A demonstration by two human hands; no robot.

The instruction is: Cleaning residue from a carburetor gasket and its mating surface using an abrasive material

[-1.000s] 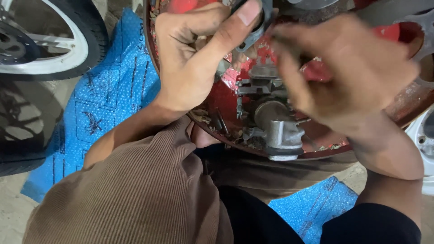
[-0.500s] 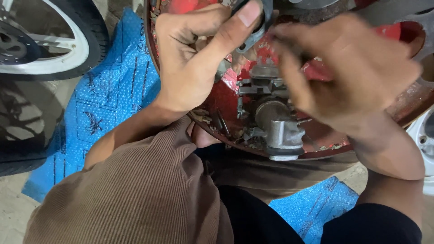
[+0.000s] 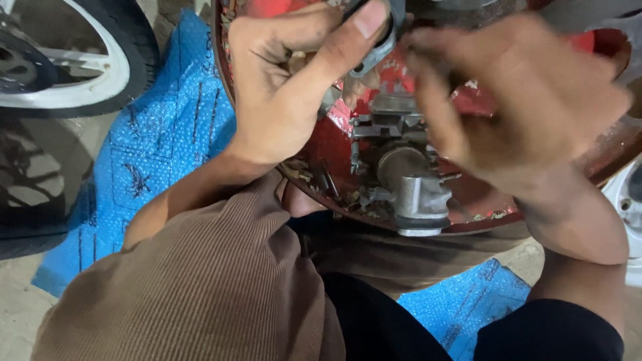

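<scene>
My left hand (image 3: 287,87) pinches a small grey metal part (image 3: 382,41) between thumb and fingers at the top of the view. My right hand (image 3: 528,100) is blurred, its fingertips reaching to that same part from the right; whether it grips anything is unclear. Below both hands a grey metal carburetor body (image 3: 408,180) lies in a round red tray (image 3: 334,150), among small bolts and debris.
A motorcycle wheel with a white rim (image 3: 73,73) stands at the upper left. A blue plastic sheet (image 3: 160,147) covers the floor beneath the tray. My knees in brown and dark trousers (image 3: 221,301) fill the lower view. A white object (image 3: 628,200) sits at the right edge.
Both hands stay over the tray with only slight shifts. My left thumb keeps pressing the grey part; the right hand's fingers move a little at it.
</scene>
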